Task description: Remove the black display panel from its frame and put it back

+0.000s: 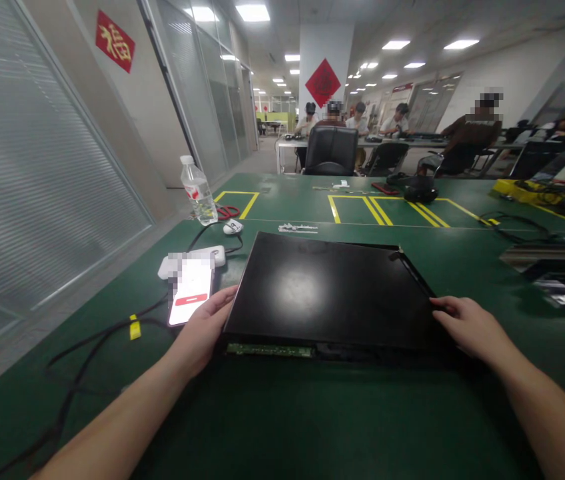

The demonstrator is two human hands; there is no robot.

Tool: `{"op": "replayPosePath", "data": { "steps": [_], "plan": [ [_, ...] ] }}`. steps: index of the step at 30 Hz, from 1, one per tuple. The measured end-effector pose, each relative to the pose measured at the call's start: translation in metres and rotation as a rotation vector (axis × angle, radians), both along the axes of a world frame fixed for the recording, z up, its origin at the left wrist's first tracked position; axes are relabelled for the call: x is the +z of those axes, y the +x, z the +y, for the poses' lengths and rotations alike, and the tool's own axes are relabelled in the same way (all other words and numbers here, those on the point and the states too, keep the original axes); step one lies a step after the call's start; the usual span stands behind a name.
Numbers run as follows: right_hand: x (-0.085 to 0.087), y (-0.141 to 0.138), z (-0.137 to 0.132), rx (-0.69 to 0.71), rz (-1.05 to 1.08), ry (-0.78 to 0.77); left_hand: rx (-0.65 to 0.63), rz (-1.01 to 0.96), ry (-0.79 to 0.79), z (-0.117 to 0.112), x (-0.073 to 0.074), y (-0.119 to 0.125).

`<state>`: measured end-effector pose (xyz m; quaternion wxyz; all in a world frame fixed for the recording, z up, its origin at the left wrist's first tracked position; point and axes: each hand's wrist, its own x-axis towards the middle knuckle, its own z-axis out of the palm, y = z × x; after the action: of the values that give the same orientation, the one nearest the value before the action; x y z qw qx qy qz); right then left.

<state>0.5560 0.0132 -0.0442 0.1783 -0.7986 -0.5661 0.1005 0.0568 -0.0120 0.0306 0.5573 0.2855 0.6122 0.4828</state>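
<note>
A dark LCD panel [332,293] lies tilted across the middle of the table, apparently over a black frame [415,270] that shows along its right side. A strip of green circuit board [270,350] runs along the near left edge. My left hand [212,323] grips the panel's left side, its fingertips partly hidden behind the edge. On the opposite side, my right hand [467,323] pinches the right edge between thumb and curled fingers. Just left of my left hand lies a phone [192,293] with a lit screen, propped on a white device [167,267].
A water bottle [198,193], red-handled scissors [227,212] and a white mouse-like object [233,227] stand beyond the phone. Black cables [82,350] cross the left side of the green table [312,420]. Metal-edged parts [552,257] lie at right. Several people sit at a far table.
</note>
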Motion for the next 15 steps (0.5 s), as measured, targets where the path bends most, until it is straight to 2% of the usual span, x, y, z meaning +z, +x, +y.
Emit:
{"op": "replayPosePath", "data": {
  "steps": [6, 11, 15],
  "plan": [
    [-0.0022, -0.0007, -0.0006, -0.006, -0.014, 0.022, -0.082, 0.046, 0.055, 0.0005, -0.0032, -0.0065],
    [-0.0046, 0.0002, -0.0009, -0.006, -0.015, 0.036, -0.065, 0.023, 0.014, 0.0020, -0.0007, -0.0074],
    [-0.0010, -0.0006, -0.0010, -0.020, -0.001, 0.005, -0.097, 0.061, 0.063, 0.0016, -0.0028, -0.0104]
  ]
}}
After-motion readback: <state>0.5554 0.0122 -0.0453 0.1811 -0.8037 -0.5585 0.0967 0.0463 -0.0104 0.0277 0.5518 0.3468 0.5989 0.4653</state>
